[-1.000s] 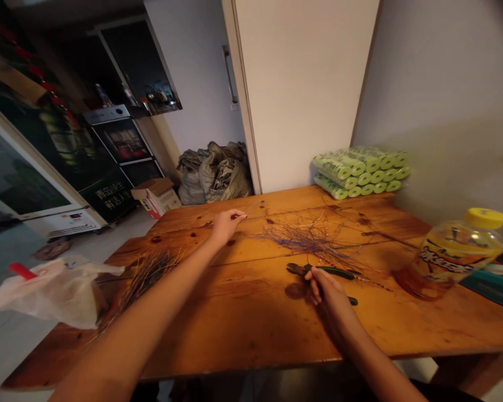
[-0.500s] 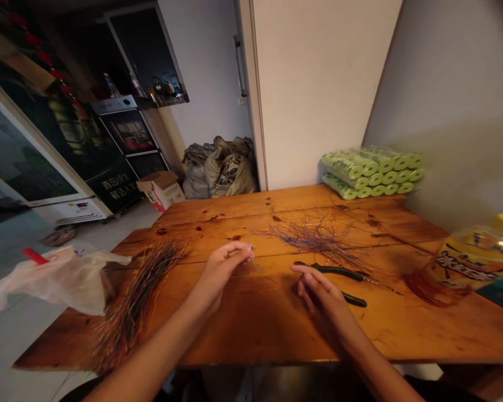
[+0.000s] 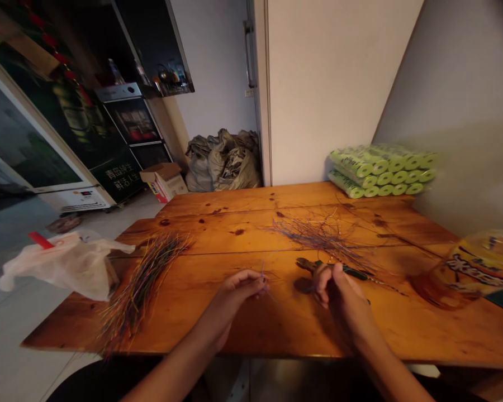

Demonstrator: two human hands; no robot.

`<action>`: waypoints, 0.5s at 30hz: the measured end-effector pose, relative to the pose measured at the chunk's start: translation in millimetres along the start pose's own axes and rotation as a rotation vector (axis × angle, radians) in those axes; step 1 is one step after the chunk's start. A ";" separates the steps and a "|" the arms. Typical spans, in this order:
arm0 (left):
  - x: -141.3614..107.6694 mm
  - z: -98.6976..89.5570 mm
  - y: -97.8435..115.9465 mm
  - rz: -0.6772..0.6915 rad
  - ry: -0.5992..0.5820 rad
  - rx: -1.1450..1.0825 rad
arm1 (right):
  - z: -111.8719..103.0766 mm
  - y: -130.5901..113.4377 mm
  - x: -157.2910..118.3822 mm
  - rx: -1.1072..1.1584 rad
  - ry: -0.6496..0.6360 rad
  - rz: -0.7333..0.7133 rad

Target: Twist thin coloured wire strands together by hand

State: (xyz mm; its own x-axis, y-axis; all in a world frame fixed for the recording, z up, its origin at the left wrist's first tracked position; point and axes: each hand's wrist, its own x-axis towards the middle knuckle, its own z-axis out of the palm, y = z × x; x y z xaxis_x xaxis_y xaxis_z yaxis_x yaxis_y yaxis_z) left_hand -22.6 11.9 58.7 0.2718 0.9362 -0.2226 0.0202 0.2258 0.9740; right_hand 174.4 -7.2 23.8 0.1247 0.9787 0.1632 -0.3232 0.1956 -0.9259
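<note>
My left hand (image 3: 245, 287) pinches a thin bluish wire (image 3: 262, 268) between thumb and fingertips, just above the tabletop. My right hand (image 3: 339, 293) has its fingers curled around the dark-handled pliers (image 3: 305, 264), whose jaws point left. Part of the pliers' handles is hidden behind that hand. Behind the pliers lies a loose, tangled pile of thin wires (image 3: 318, 234). A thick bundle of coloured wires (image 3: 145, 285) rests on the table to the left of my left arm.
The wooden table (image 3: 218, 251) bears a large bottle with orange-yellow label (image 3: 478, 268) at the right and a stack of green-wrapped rolls (image 3: 381, 170) at the back. A white plastic bag (image 3: 75, 262) sits at the left edge. Sacks (image 3: 226, 162) and a cardboard box (image 3: 165, 181) stand beyond.
My right hand has moved onto the pliers and curled its fingers around them. My left hand, still pinching the wire, has come lower and nearer. The view has shifted slightly.
</note>
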 end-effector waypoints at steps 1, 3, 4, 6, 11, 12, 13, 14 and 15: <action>0.1 -0.9 -0.7 -0.006 0.019 -0.024 | 0.3 -2.5 0.5 0.019 0.000 -0.011; 0.5 -2.4 -2.6 -0.016 0.045 -0.055 | 1.2 -5.6 0.7 0.050 -0.022 -0.018; 0.6 -2.8 -3.7 -0.020 0.048 -0.063 | 1.7 -5.7 0.4 0.057 -0.042 -0.008; 0.7 -2.7 -6.0 -0.020 0.047 -0.067 | 2.6 -2.9 -0.5 0.049 -0.087 0.034; -1.0 1.1 -9.6 0.009 0.041 -0.017 | 6.6 9.3 -4.0 -0.159 -0.208 0.202; -1.6 2.4 -9.8 0.017 0.037 0.005 | 8.0 10.8 -5.0 -0.204 -0.219 0.228; -2.2 3.8 -10.0 0.026 0.030 0.028 | 9.5 12.0 -6.2 -0.239 -0.226 0.245; -2.6 5.3 -10.4 0.033 0.019 0.051 | 11.0 13.0 -7.3 -0.267 -0.228 0.256; -2.8 6.6 -11.0 0.039 0.006 0.071 | 12.3 14.0 -8.5 -0.289 -0.229 0.256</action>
State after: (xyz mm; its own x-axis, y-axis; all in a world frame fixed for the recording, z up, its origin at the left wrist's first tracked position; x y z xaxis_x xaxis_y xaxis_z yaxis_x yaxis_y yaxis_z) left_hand -17.3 5.0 48.9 0.2678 0.9457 -0.1844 0.0780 0.1695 0.9824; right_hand 157.2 -12.0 13.6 -0.1461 0.9883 -0.0432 -0.0367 -0.0490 -0.9981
